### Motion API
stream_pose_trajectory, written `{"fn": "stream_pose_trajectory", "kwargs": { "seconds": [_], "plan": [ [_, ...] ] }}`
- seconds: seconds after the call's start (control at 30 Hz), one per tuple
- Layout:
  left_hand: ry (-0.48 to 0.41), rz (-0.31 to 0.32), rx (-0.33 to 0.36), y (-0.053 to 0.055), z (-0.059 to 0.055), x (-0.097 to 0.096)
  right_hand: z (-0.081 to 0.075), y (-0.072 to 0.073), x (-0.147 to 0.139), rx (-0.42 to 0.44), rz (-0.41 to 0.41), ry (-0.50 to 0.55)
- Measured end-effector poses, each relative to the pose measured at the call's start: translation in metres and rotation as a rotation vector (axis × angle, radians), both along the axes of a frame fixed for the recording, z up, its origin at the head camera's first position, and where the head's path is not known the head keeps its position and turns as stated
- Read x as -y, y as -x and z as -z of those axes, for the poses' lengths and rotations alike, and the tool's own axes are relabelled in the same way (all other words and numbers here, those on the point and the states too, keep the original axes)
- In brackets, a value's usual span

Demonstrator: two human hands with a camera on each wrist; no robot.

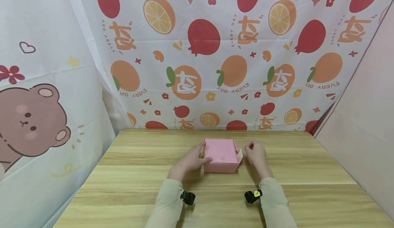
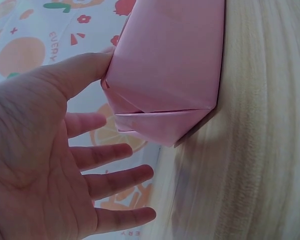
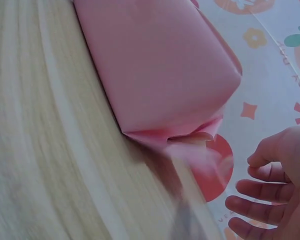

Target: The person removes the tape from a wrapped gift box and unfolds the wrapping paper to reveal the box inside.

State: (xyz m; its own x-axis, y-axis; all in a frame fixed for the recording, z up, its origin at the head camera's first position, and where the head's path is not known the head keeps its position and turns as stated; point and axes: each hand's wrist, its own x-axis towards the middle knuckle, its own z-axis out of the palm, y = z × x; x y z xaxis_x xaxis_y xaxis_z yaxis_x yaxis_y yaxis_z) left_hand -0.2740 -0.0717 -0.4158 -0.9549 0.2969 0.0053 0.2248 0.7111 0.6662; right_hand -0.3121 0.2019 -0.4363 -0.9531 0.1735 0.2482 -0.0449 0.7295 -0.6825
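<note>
A box wrapped in pink paper [image 1: 220,150] sits on the wooden table in the head view. My left hand [image 1: 191,159] is at its left end, the thumb touching the top edge while the other fingers stretch out straight, as the left wrist view shows. Folded paper covers that end [image 2: 155,122]. At the right end a loose paper flap [image 1: 240,154] sticks out, its pale inside showing; it is blurred in the right wrist view. My right hand [image 3: 275,190] hovers just beyond this flap, fingers loosely bent, with a gap between hand and paper and nothing visible in its grasp.
The wood-grain table [image 1: 129,187] extends around the box on all sides. Behind it hangs a white curtain [image 1: 255,50] printed with fruit. Another curtain [image 1: 80,118] with a bear print hangs at the left, and a plain pale panel [image 1: 363,118] stands at the right.
</note>
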Motion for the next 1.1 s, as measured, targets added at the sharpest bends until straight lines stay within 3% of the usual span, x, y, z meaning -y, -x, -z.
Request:
{"fn": "stream_pose_trajectory", "kwargs": {
  "seconds": [0.37, 0.8, 1.1],
  "plan": [
    [0.001, 0.028, -0.026, -0.0008, -0.0001, 0.0005, -0.0019, -0.0006, -0.0015, -0.010, 0.005, 0.006],
    [-0.001, 0.033, -0.047, 0.0000, 0.0019, 0.0005, -0.0041, 0.0020, 0.0022, 0.009, -0.043, 0.037],
    [-0.006, 0.016, -0.041, 0.0026, 0.0078, -0.0038, -0.0059, 0.0042, 0.0079, 0.092, -0.239, 0.207]
  ]
}}
